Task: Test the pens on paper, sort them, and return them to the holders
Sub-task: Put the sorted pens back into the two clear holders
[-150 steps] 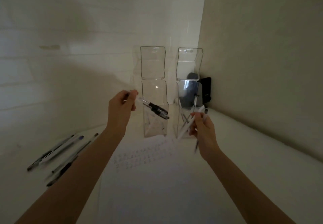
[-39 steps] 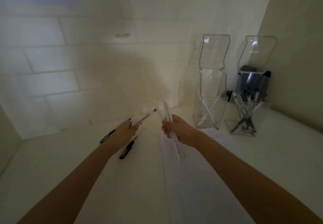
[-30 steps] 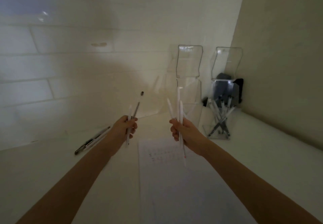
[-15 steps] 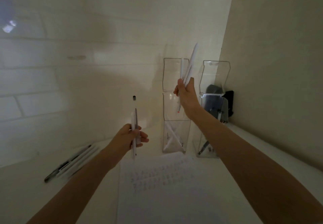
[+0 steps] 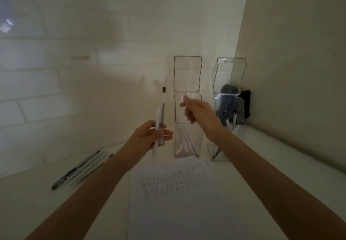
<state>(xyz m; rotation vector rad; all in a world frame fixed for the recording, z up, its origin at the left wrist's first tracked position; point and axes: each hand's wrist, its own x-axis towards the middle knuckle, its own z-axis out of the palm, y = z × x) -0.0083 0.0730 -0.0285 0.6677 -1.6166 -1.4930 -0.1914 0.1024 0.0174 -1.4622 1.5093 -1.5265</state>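
Two clear plastic pen holders stand upright, side by side. Each is a tall box with a higher back panel. The left holder [image 5: 187, 74] contains several white pens [image 5: 186, 140] leaning against one another. The right holder [image 5: 230, 74] contains pens with dark ends [image 5: 231, 122], partly hidden. A sheet of paper [image 5: 177, 211] lies flat just in front of the holders. Rows of small scribbles cover its far end, and the rest is blank. A pair of pens [image 5: 160, 121] — one white, one clear with a dark cap — stands nearly upright, gripped in the left hand [image 5: 148, 138]. Several loose pens [image 5: 82, 168] lie together, flat, to the left of the paper — some dark, some pale.
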